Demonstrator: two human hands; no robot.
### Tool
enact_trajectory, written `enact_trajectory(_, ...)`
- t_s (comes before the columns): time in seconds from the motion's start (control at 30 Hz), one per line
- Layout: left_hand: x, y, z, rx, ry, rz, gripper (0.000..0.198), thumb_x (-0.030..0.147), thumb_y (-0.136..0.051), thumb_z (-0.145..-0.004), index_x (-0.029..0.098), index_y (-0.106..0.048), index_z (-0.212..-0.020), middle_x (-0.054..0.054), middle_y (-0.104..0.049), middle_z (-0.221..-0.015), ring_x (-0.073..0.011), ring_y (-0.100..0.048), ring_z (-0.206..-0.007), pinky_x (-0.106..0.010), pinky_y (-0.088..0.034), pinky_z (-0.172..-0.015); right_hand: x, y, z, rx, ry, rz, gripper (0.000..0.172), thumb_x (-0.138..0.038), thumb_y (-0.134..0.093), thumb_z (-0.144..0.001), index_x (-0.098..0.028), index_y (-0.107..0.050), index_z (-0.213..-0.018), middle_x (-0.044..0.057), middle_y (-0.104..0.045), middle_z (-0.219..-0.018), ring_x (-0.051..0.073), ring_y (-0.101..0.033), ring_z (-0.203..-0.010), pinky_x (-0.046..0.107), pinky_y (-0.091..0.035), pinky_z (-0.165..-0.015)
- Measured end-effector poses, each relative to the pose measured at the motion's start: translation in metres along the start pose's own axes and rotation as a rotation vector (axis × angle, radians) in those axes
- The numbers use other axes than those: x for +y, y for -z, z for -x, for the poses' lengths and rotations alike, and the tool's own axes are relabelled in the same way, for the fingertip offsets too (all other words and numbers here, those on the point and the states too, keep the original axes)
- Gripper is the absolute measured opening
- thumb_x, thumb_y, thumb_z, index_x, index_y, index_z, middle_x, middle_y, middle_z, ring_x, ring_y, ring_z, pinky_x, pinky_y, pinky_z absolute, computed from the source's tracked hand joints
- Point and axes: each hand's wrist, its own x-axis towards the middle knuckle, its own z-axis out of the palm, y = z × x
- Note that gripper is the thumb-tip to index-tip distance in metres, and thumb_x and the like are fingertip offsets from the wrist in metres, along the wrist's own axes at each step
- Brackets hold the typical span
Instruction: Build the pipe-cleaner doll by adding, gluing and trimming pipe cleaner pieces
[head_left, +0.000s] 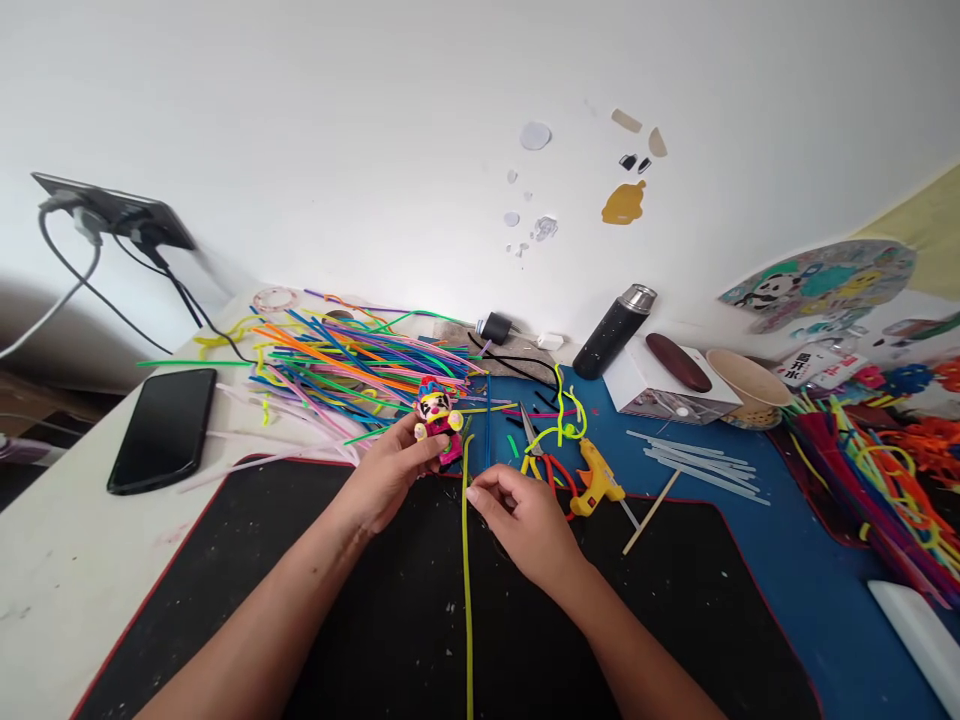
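Note:
My left hand (390, 468) is closed around a small figure made of pipe cleaners (439, 415), pink and yellow with a blue and red top, held upright above the black mat (225, 580). My right hand (525, 520) pinches a long yellow-green pipe cleaner (467, 590) near its upper part; the pipe cleaner runs straight down the mat toward me. The two hands are close together, the right just below and right of the figure.
A heap of coloured pipe cleaners (345, 365) lies behind the hands. A black phone (165, 428) rests at left. Scissors (551, 465), a yellow glue gun (595, 475), glue sticks (694, 460), a black flask (615, 330) and a white box (660, 390) sit at right.

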Motion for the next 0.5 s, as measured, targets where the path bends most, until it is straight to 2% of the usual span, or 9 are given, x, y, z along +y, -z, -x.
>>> enact_trajectory(0.17, -0.0009, -0.0013, 0.0007, -0.019, 0.012, -0.019, 0.039, 0.032, -0.1, -0.064, 0.019, -0.074, -0.091, 0.002, -0.064, -0.077, -0.0115, -0.053, -0.065, -0.024, -0.042, -0.06, -0.0012, -0.0041, -0.0039, 0.008, -0.013, -0.117, 0.024, -0.045, -0.066, -0.098, -0.022, -0.068, -0.09, -0.002, -0.058, -0.07, 0.015, -0.052, -0.062, 0.027, -0.04, -0.058)
enact_trajectory(0.33, -0.0026, -0.0012, 0.0002, -0.071, 0.036, 0.063, 0.037, 0.028, -0.099, -0.066, 0.019, -0.076, -0.095, -0.001, -0.067, -0.087, -0.0146, -0.058, -0.076, -0.026, -0.047, -0.067, -0.0011, -0.0052, -0.0067, 0.025, -0.011, -0.143, 0.021, -0.043, -0.068, -0.097, -0.023, -0.068, -0.091, -0.002, -0.058, -0.07, 0.015, -0.052, -0.062, 0.027, -0.041, -0.058)
enact_trajectory(0.5, -0.0036, -0.0006, 0.0007, -0.092, 0.059, 0.08, 0.033, 0.027, -0.097, -0.068, 0.019, -0.077, -0.093, -0.003, -0.068, -0.089, -0.0153, -0.059, -0.078, -0.026, -0.049, -0.069, -0.0043, -0.0031, -0.009, 0.068, -0.033, -0.259, 0.025, -0.047, -0.065, -0.098, -0.023, -0.067, -0.09, -0.004, -0.053, -0.065, 0.013, -0.047, -0.054, 0.026, -0.036, -0.051)
